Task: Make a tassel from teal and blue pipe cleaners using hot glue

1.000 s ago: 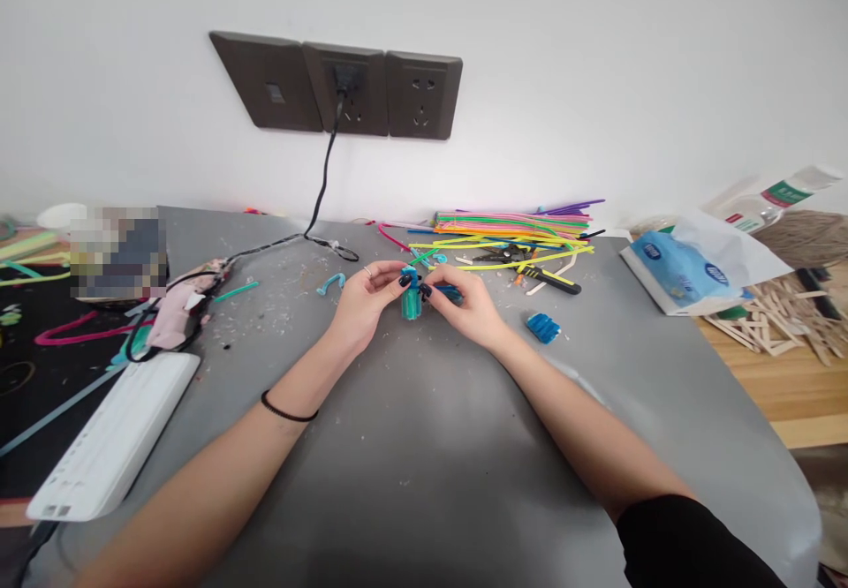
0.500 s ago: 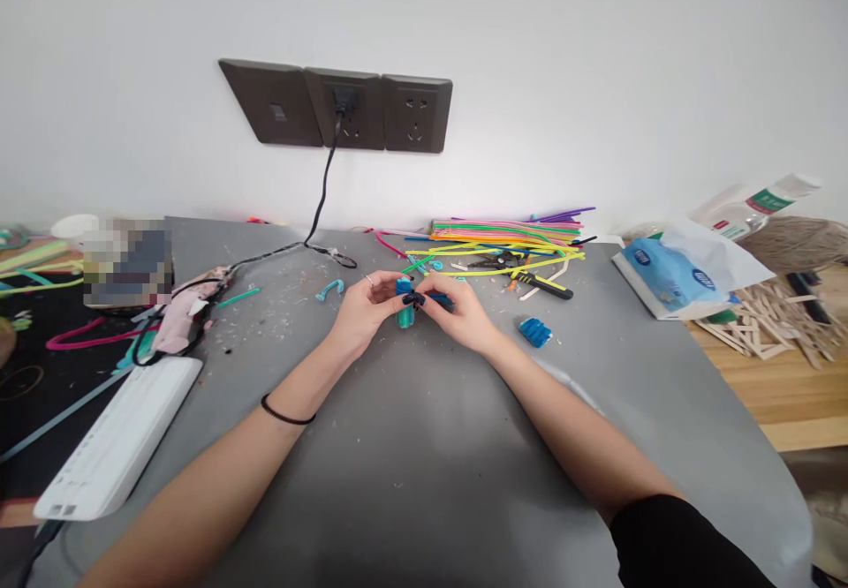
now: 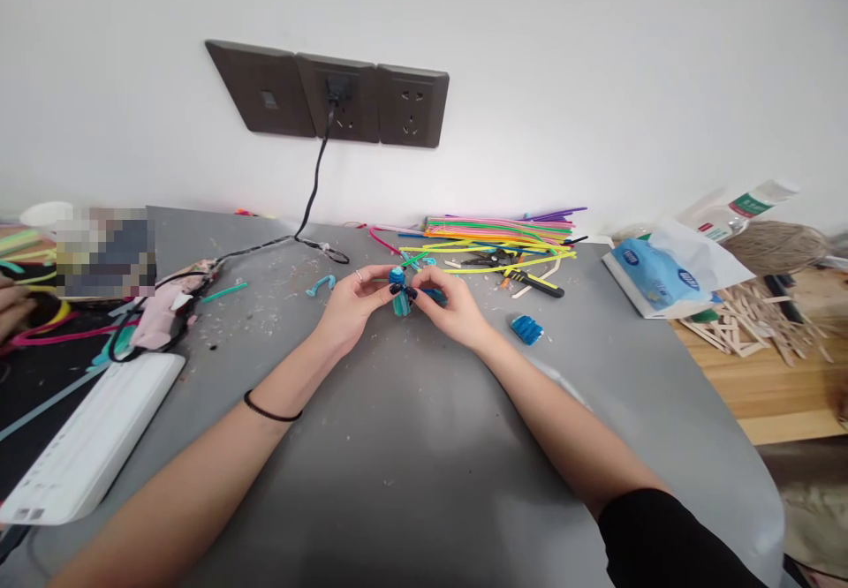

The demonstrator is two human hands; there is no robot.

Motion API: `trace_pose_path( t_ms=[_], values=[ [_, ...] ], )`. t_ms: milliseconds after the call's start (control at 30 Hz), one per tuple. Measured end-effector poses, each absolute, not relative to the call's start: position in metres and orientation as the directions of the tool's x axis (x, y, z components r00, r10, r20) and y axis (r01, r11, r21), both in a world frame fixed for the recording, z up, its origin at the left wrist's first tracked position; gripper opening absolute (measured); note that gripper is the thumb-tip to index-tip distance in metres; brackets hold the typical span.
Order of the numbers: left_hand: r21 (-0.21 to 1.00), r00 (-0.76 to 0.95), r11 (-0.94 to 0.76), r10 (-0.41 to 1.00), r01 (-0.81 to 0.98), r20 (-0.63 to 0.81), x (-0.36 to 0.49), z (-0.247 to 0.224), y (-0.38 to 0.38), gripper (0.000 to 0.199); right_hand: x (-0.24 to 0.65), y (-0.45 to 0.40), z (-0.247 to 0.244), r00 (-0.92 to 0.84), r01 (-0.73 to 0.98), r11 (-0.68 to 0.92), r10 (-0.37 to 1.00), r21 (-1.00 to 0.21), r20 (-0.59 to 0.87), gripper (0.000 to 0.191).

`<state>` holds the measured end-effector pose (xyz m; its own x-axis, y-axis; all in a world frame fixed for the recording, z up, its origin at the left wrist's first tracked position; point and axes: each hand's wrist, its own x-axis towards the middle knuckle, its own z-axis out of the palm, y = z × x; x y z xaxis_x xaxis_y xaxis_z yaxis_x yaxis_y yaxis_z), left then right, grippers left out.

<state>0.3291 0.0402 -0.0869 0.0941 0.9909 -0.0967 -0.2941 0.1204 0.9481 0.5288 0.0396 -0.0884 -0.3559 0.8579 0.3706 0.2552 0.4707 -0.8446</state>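
Note:
My left hand [image 3: 352, 305] pinches a blue and teal fuzzy piece [image 3: 401, 304] from its left side, above the grey table [image 3: 397, 456]. From the right, my right hand [image 3: 452, 307] closes its thumb and forefinger on the same piece, the two thumbs nearly touching. A darker blue part shows beside the right fingers, partly hidden by them. On the table to the right lies a separate blue fuzzy bundle [image 3: 527, 329]. A small curled light-blue piece [image 3: 321, 285] rests left of my left hand.
Behind my hands lie coloured pipe cleaners [image 3: 500, 229] and yellow-black pliers [image 3: 540, 282]. A white power strip [image 3: 93, 438] and pink glue gun [image 3: 157, 316] are left. Right are a tissue pack [image 3: 655, 279] and wooden sticks [image 3: 768, 319]. Another person's hand [image 3: 13, 305] shows at the left edge.
The view has shifted slightly, moving table objects left in the picture. The blue and teal piece is tilted differently between my fingers. Another person's hand has appeared at the left edge.

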Motion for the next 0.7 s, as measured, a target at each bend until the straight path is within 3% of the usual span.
trace_pose_path(
  t_ms=[700],
  values=[
    [0.953,0.089,0.085,0.994,-0.292,-0.061,0.3324,-0.0911,0.0429,0.062,0.5264,0.0443,-0.0910,-0.381,0.161,0.447,0.851,-0.880,0.362,0.019]
  ],
)
